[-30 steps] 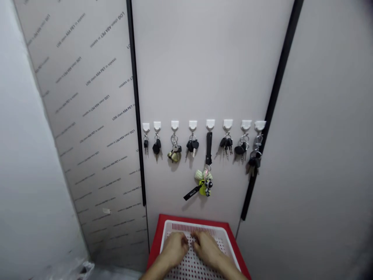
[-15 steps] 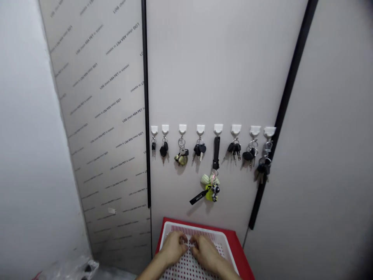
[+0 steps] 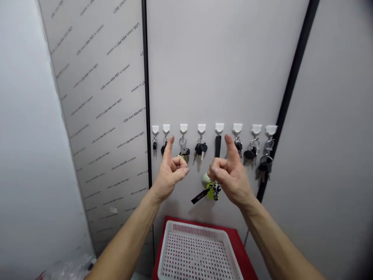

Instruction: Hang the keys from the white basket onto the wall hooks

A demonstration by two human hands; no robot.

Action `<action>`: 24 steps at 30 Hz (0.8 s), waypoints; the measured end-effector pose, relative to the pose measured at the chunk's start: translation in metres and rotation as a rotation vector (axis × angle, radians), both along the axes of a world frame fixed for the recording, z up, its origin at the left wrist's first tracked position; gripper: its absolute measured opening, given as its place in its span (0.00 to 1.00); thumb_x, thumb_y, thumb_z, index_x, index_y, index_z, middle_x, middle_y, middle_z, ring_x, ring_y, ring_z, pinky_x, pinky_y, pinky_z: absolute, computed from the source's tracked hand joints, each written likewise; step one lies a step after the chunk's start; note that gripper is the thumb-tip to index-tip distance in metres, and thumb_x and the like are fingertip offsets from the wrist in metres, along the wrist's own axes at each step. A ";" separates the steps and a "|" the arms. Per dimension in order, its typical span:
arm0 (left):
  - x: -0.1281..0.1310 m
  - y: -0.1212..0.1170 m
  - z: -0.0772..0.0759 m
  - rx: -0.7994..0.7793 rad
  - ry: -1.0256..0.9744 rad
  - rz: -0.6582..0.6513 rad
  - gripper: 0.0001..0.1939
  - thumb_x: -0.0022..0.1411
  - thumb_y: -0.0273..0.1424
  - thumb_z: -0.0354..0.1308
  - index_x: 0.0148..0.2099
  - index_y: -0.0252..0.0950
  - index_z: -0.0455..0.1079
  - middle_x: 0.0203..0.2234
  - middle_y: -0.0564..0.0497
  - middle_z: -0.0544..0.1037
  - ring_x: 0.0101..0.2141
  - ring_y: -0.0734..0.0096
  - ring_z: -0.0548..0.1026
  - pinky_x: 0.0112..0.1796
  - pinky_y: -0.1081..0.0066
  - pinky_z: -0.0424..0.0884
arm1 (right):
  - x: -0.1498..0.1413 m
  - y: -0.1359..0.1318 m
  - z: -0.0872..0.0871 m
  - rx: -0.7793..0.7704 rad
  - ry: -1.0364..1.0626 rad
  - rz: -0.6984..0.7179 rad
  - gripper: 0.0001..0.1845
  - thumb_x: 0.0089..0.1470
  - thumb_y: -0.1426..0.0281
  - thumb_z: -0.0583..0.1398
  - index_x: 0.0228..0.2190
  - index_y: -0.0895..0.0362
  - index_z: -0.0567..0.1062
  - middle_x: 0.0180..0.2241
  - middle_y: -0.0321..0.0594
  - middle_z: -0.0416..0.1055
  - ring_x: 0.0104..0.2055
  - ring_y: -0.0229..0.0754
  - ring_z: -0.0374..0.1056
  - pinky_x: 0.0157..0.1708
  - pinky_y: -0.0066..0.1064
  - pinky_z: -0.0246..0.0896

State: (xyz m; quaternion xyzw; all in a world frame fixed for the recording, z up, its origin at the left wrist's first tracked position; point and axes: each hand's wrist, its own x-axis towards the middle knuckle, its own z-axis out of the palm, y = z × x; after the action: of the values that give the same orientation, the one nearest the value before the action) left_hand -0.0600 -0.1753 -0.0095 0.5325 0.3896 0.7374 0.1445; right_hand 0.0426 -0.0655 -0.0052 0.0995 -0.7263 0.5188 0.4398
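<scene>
Both my hands are raised in front of a row of several white wall hooks (image 3: 201, 128) that carry key bunches. My left hand (image 3: 171, 171) is a fist with the thumb up, below the keys on the second and third hooks (image 3: 183, 148). My right hand (image 3: 230, 173) is also a fist with the thumb up, covering part of the black strap (image 3: 217, 146) whose green and yellow charm (image 3: 211, 189) hangs between my hands. Neither hand holds anything. Below them a white perforated basket (image 3: 198, 254) rests on a red surface (image 3: 243, 258).
The hooks are fixed to a grey panel (image 3: 215, 70) between two black vertical strips. A film-covered panel with printed text (image 3: 101, 101) stands to the left, a plain white wall at far left. Crumpled clear plastic (image 3: 68, 268) lies on the floor at lower left.
Both hands have lifted out of the white basket and risen to the height of the hanging keys, closing into thumbs-up fists. The basket's floor now shows.
</scene>
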 end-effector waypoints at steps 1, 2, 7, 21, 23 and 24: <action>0.002 0.001 0.001 0.000 0.005 -0.019 0.39 0.45 0.23 0.51 0.53 0.46 0.32 0.15 0.61 0.57 0.16 0.85 0.54 0.19 0.80 0.52 | 0.001 -0.002 0.002 0.000 0.002 0.020 0.37 0.42 0.73 0.51 0.49 0.46 0.35 0.14 0.26 0.49 0.15 0.31 0.46 0.15 0.24 0.47; 0.004 0.003 0.001 -0.006 0.011 -0.036 0.39 0.45 0.23 0.51 0.53 0.46 0.32 0.15 0.61 0.57 0.16 0.85 0.54 0.19 0.80 0.52 | 0.002 -0.003 0.003 -0.001 0.002 0.031 0.37 0.42 0.73 0.51 0.49 0.46 0.35 0.14 0.26 0.49 0.15 0.31 0.47 0.15 0.24 0.47; 0.011 0.012 -0.005 -0.048 0.051 -0.034 0.40 0.43 0.23 0.51 0.54 0.44 0.31 0.14 0.61 0.57 0.16 0.85 0.55 0.19 0.80 0.54 | 0.000 -0.004 -0.003 0.006 -0.007 0.021 0.37 0.42 0.74 0.51 0.49 0.47 0.36 0.14 0.26 0.50 0.15 0.31 0.47 0.15 0.24 0.48; -0.088 0.023 -0.011 -0.246 0.412 1.372 0.22 0.42 0.31 0.52 0.44 0.36 0.56 0.43 0.46 0.56 0.45 0.63 0.55 0.44 0.64 0.54 | -0.062 0.020 -0.018 0.333 -0.355 -0.534 0.18 0.41 0.68 0.51 0.38 0.58 0.63 0.31 0.39 0.65 0.23 0.32 0.60 0.27 0.27 0.56; -0.086 0.028 -0.010 -0.290 0.454 1.370 0.23 0.43 0.33 0.52 0.44 0.36 0.55 0.43 0.46 0.55 0.45 0.63 0.56 0.43 0.64 0.56 | -0.073 0.017 -0.015 0.436 -0.339 -0.647 0.21 0.41 0.68 0.51 0.41 0.58 0.60 0.34 0.42 0.64 0.27 0.36 0.61 0.30 0.30 0.55; -0.084 0.031 -0.011 -0.311 0.478 1.367 0.24 0.43 0.34 0.52 0.45 0.36 0.54 0.44 0.45 0.55 0.45 0.62 0.56 0.42 0.64 0.57 | -0.078 0.015 -0.014 0.479 -0.338 -0.708 0.23 0.41 0.67 0.51 0.42 0.58 0.59 0.36 0.43 0.64 0.30 0.38 0.61 0.32 0.31 0.55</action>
State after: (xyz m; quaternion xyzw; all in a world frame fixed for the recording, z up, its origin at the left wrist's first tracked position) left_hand -0.1438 -0.1441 -0.0206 0.2905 0.7551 0.4633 -0.3617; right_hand -0.0359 -0.0504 -0.0191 -0.1420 -0.8767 0.1628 0.4297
